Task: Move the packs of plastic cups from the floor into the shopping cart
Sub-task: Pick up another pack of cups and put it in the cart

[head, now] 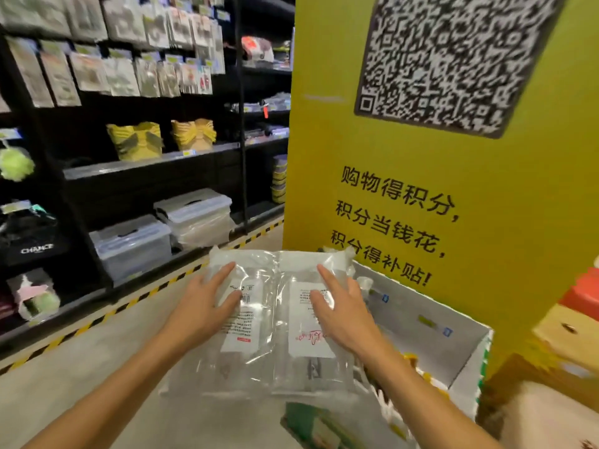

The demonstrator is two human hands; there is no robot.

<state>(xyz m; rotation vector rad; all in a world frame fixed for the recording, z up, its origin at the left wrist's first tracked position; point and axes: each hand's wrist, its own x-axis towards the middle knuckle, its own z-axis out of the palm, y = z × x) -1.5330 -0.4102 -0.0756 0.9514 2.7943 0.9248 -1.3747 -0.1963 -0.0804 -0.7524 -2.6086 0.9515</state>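
Note:
Two clear packs of plastic cups lie side by side in front of me, the left pack (246,322) and the right pack (311,319), each with a white printed label. My left hand (207,303) lies flat on top of the left pack with its fingers spread. In the same way my right hand (343,306) rests flat on the right pack. Neither hand curls around a pack. The packs sit above floor level, and what carries them is hidden beneath them. No shopping cart is clearly visible.
A yellow pillar (453,196) with a QR code stands close ahead on the right, with an open white cardboard box (466,358) at its foot. Black shelves (152,163) with clear storage bins (133,244) line the left, behind yellow-black floor tape (107,315). A green box (311,422) lies below the packs.

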